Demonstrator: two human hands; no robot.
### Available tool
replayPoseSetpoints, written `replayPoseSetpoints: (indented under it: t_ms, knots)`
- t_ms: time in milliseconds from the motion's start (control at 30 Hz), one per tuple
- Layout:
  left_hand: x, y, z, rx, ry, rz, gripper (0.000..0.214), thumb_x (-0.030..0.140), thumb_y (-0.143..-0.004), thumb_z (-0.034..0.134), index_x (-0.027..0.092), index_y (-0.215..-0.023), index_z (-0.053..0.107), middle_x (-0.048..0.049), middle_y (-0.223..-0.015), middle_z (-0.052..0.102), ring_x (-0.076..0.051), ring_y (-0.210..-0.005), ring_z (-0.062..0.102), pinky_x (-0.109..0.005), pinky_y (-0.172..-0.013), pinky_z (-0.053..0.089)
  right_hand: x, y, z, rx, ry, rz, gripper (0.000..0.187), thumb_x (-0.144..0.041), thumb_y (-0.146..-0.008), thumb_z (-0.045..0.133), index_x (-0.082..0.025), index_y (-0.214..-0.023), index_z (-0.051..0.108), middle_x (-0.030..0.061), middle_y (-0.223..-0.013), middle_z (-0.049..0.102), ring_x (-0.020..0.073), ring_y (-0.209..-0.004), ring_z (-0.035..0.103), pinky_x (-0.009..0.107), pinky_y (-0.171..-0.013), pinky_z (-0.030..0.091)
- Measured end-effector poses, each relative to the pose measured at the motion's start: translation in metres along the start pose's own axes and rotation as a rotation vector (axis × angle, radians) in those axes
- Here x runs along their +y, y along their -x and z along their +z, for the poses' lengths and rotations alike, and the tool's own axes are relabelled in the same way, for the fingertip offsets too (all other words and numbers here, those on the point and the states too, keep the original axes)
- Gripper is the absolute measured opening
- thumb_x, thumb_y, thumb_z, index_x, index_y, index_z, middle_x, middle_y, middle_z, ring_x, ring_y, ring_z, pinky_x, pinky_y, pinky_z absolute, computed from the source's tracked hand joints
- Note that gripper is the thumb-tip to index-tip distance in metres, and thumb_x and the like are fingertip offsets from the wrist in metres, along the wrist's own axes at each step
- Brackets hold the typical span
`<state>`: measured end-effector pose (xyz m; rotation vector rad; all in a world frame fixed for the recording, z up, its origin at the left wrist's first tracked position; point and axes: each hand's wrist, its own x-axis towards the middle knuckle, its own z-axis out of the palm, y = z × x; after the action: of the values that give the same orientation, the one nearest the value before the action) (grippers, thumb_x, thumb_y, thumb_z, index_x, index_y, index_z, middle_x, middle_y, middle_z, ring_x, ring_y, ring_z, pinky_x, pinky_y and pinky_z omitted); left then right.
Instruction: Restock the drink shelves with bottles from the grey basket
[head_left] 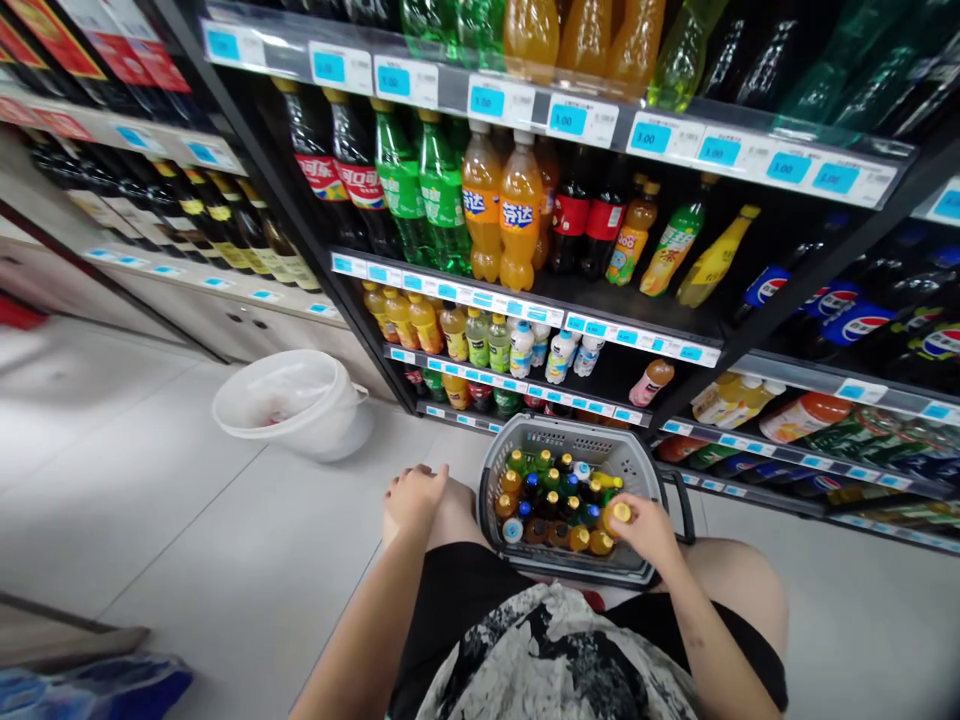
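Observation:
A grey shopping basket (570, 438) stands on the floor between my knees, packed with several upright drink bottles with coloured caps. My right hand (646, 530) is at the basket's near right corner, fingers closed round a yellow-capped bottle (621, 513). My left hand (412, 497) rests curled on my left knee, just left of the basket, with nothing visible in it.
Dark store shelves (525, 300) full of soda and juice bottles rise right in front of the basket. A white plastic bucket (296, 402) sits on the tiled floor to the left. A blue package (90, 685) lies at the bottom left corner.

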<state>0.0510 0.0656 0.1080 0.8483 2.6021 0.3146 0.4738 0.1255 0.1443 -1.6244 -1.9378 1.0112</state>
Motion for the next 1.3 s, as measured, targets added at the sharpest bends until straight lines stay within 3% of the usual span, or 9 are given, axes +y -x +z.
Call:
replayPoseSetpoints:
  t_ms: [100, 300, 467, 700, 1067, 1300]
  knots:
    - [-0.008, 0.002, -0.004, 0.007, 0.014, -0.01, 0.057, 0.054, -0.09, 0.044, 0.017, -0.118, 0.077, -0.0189, -0.129, 0.071, -0.041, -0.126, 0.058, -0.054, -0.106, 0.045, 0.018, 0.003, 0.022, -0.076, 0.307, 0.054, 0.019, -0.034, -0.071, 0.065, -0.026, -0.083, 0.077, 0.0025, -0.075, 0.071, 0.0277, -0.08, 0.068, 0.032, -0.07, 0.043]
    - [-0.021, 0.003, -0.009, 0.011, 0.028, -0.045, 0.055, 0.053, -0.09, 0.044, 0.018, -0.116, 0.077, -0.0181, -0.13, 0.071, -0.04, -0.127, 0.059, -0.053, -0.106, 0.045, 0.067, 0.018, 0.072, -0.137, 0.136, 0.156, 0.028, -0.036, -0.072, 0.059, -0.026, -0.094, 0.072, 0.0025, -0.086, 0.074, 0.0285, -0.085, 0.071, 0.034, -0.076, 0.051]
    - [-0.028, 0.002, -0.009, 0.003, 0.046, -0.072, 0.054, 0.054, -0.091, 0.044, 0.019, -0.116, 0.077, -0.0176, -0.131, 0.07, -0.039, -0.129, 0.058, -0.052, -0.108, 0.044, 0.076, 0.027, 0.105, -0.249, 0.178, 0.072, 0.025, -0.03, -0.069, 0.06, -0.026, -0.094, 0.064, 0.0002, -0.09, 0.073, 0.0247, -0.086, 0.07, 0.03, -0.079, 0.05]
    - [-0.03, 0.003, -0.012, 0.006, 0.054, -0.07, 0.054, 0.052, -0.092, 0.043, 0.018, -0.119, 0.076, -0.0175, -0.131, 0.071, -0.038, -0.129, 0.059, -0.05, -0.107, 0.045, 0.087, 0.018, 0.123, -0.228, 0.26, 0.115, 0.014, -0.036, -0.083, 0.054, -0.027, -0.094, 0.051, -0.0026, -0.077, 0.066, 0.0226, -0.067, 0.067, 0.027, -0.062, 0.043]
    - [-0.033, -0.006, -0.013, -0.018, 0.018, -0.026, 0.061, 0.058, -0.09, 0.042, 0.017, -0.121, 0.075, -0.0188, -0.129, 0.072, -0.04, -0.127, 0.061, -0.052, -0.106, 0.047, 0.129, 0.0, 0.158, -0.175, 0.315, 0.037, 0.032, -0.025, -0.075, 0.071, -0.024, -0.085, 0.04, -0.0003, -0.076, 0.064, 0.0216, -0.076, 0.064, 0.026, -0.067, 0.029]
    - [-0.04, -0.018, -0.008, -0.053, 0.015, -0.036, 0.066, 0.064, -0.085, 0.045, 0.019, -0.124, 0.075, -0.0196, -0.127, 0.072, -0.043, -0.128, 0.059, -0.054, -0.108, 0.046, 0.106, 0.003, 0.147, -0.16, 0.261, 0.103, 0.041, -0.028, -0.07, 0.082, -0.022, -0.084, 0.043, -0.0025, -0.075, 0.063, 0.0165, -0.07, 0.059, 0.024, -0.061, 0.023]
